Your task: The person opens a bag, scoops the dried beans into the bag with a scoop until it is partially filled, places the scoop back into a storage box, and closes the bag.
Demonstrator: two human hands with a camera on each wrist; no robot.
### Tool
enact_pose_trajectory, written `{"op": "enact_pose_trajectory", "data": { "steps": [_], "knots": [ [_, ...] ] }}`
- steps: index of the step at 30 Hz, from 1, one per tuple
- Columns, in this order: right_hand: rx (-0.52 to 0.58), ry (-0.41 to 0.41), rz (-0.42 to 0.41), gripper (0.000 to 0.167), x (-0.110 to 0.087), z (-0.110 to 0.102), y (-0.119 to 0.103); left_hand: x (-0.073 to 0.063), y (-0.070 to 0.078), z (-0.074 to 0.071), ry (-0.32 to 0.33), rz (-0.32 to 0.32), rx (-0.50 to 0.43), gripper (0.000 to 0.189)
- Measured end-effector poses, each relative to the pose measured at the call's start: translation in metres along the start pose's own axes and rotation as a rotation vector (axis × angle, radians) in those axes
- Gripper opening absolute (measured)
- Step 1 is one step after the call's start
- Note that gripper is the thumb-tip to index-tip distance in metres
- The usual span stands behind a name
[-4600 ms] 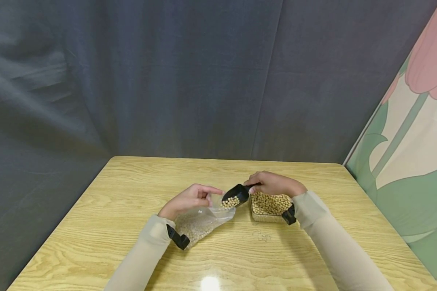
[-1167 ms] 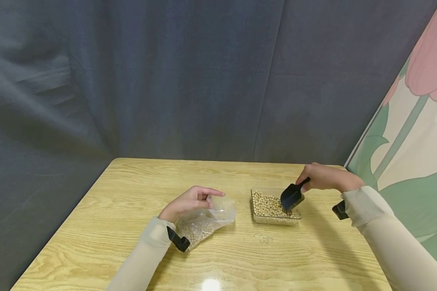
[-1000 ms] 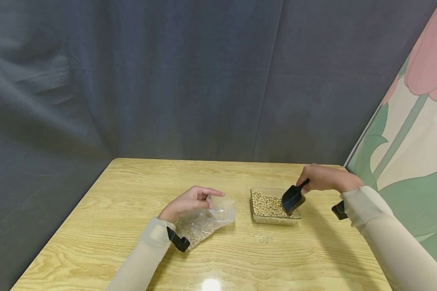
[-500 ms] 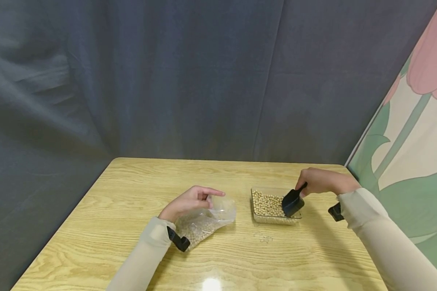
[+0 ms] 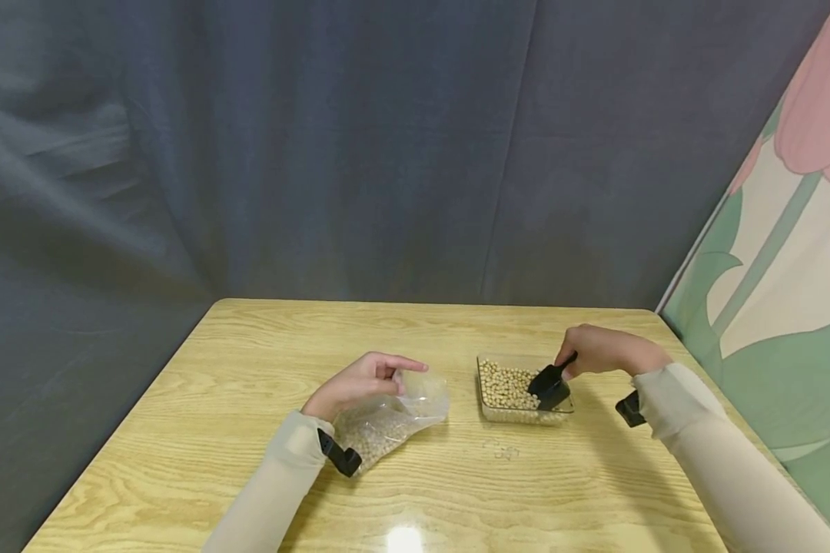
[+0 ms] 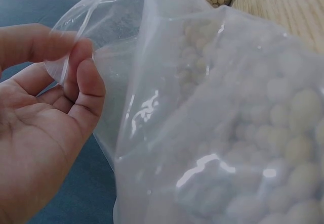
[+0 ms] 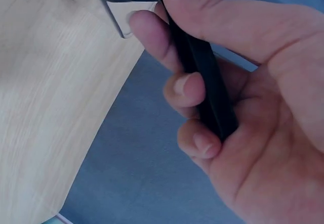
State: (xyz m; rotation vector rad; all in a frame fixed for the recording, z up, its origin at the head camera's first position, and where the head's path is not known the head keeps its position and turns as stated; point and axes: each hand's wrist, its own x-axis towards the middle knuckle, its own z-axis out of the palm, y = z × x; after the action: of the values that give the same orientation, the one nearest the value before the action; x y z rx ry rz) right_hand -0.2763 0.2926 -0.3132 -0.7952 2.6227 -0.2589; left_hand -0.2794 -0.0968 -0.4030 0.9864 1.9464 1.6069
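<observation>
My left hand (image 5: 360,382) pinches the rim of a clear plastic bag (image 5: 415,407) and keeps its mouth apart. Pale round beans, perhaps soybeans, fill the bag's lower part (image 6: 283,128); the bag lies on the table. To the right stands a clear rectangular container (image 5: 526,417) of the same beans (image 5: 503,385). My right hand (image 5: 605,351) grips the handle (image 7: 207,82) of a black scoop (image 5: 549,386). The scoop's head is tilted down into the beans at the container's right side, and its front edge is hidden among them.
A wood-grain table (image 5: 249,430) carries everything. Small faint marks or scraps (image 5: 503,451) lie in front of the container. A dark curtain (image 5: 360,153) hangs behind the table, and a flower-patterned panel (image 5: 768,307) stands at the right.
Earlier the scoop held beans at the bag's mouth; it then went right to the container. Over the last second it has moved slightly left and lower in the beans. The left hand stays put.
</observation>
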Motion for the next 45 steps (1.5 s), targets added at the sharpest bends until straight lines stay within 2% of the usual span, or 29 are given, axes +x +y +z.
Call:
{"op": "enact_pose_trajectory", "data": {
  "steps": [8, 21, 28, 34, 45],
  "knots": [
    [0.043, 0.027, -0.024, 0.028, -0.002, 0.008, 0.006, -0.001, -0.002, 0.001, 0.003, -0.017, 0.011, 0.044],
    [0.188, 0.119, -0.018, 0.035, -0.002, 0.029, 0.02, -0.001, -0.001, 0.001, 0.011, -0.034, 0.007, 0.045],
    [0.199, 0.157, -0.056, 0.034, 0.001, 0.034, 0.022, -0.001, -0.002, 0.001, 0.01, -0.023, 0.014, 0.045],
    [0.219, 0.161, -0.087, 0.034, 0.004, 0.039, 0.025, -0.001, -0.002, 0.001, 0.013, -0.027, 0.024, 0.046],
    [0.337, 0.14, -0.055, 0.038, 0.008, 0.052, 0.028, -0.001, -0.002, 0.003, 0.023, -0.063, 0.041, 0.046]
  ]
}}
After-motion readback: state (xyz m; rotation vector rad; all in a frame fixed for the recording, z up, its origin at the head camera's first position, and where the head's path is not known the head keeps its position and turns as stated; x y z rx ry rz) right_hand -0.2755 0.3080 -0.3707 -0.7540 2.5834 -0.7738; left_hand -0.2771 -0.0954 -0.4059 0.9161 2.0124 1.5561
